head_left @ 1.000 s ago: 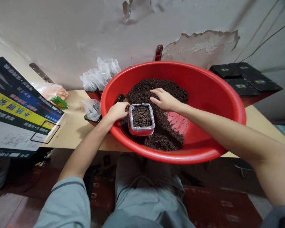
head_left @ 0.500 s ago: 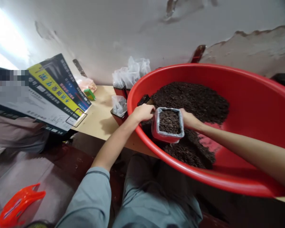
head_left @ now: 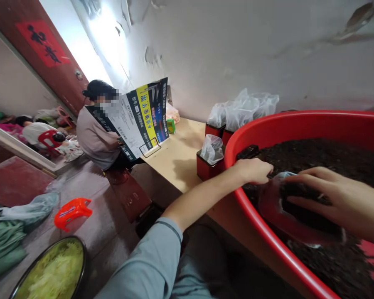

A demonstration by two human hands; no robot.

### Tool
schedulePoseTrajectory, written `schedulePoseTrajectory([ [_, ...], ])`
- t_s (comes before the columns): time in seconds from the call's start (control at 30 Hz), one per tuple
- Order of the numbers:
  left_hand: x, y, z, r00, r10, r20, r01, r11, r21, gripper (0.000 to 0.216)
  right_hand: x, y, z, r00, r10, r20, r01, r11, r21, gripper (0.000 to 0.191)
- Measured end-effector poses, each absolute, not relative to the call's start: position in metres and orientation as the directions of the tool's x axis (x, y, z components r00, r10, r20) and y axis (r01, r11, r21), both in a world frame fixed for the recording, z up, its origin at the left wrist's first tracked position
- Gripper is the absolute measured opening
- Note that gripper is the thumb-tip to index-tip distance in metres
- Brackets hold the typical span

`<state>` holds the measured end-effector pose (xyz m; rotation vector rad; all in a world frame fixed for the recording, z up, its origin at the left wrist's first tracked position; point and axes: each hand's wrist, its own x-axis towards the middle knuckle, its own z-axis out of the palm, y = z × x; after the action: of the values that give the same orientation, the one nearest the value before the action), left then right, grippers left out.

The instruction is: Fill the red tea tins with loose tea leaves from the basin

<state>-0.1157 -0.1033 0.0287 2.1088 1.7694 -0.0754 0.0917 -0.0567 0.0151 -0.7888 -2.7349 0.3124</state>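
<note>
Your left hand (head_left: 254, 171) reaches from the near left over the rim of the red basin (head_left: 299, 118), forearm stretched out and rising toward the far right, sleeve pushed to the elbow. The hand is curled, knuckles up, its fingers closed on the left edge of the small red tin (head_left: 296, 214), which is lined with clear plastic and blurred. Your right hand (head_left: 339, 199) comes in from the right edge, palm down, fingers spread and laid across the top of the tin; it presses on the dark tea leaves (head_left: 330, 153) heaped there rather than clenching, so whether it truly grasps the tin cannot be told. The tin sits tilted inside the basin at its near left side, on the loose leaves that fill the basin floor.

Just left of the basin, on the pale table (head_left: 177, 155), stands a red tin with a plastic liner (head_left: 209, 160); farther back two more lined tins (head_left: 227, 120) stand against the wall. A small green box (head_left: 171, 125) lies at the far end of the table beside a printed cardboard sheet (head_left: 140, 116). Another person (head_left: 96, 133) sits behind that sheet. On the floor at near left lie an orange plastic stool (head_left: 71, 211) and a bowl of pale shreds (head_left: 52, 272)
</note>
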Motion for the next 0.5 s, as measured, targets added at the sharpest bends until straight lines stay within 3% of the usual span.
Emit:
schedulePoseTrajectory([
  [0.1, -0.115, -0.105, 0.031, 0.217, 0.931, -0.293, 0.956, -0.143, 0.254, 0.046, 0.101, -0.047, 0.005, -0.759, 0.540, 0.365, 0.477, 0.842, -0.254, 0.047],
  [0.23, -0.114, -0.106, 0.032, 0.203, 0.938, -0.282, 0.961, -0.136, 0.239, 0.043, 0.108, -0.043, -0.002, -0.811, 0.460, 0.361, 0.406, 0.887, -0.218, 0.054],
  [0.33, -0.114, -0.106, 0.031, 0.193, 0.941, -0.277, 0.964, -0.129, 0.233, 0.041, 0.103, -0.057, -0.006, -0.785, 0.434, 0.442, 0.432, 0.895, -0.111, 0.060],
  [0.5, -0.114, -0.107, 0.029, 0.208, 0.942, -0.262, 0.961, -0.147, 0.234, 0.040, 0.102, -0.091, -0.031, -0.887, 0.207, 0.414, 0.254, 0.965, 0.063, 0.081],
])
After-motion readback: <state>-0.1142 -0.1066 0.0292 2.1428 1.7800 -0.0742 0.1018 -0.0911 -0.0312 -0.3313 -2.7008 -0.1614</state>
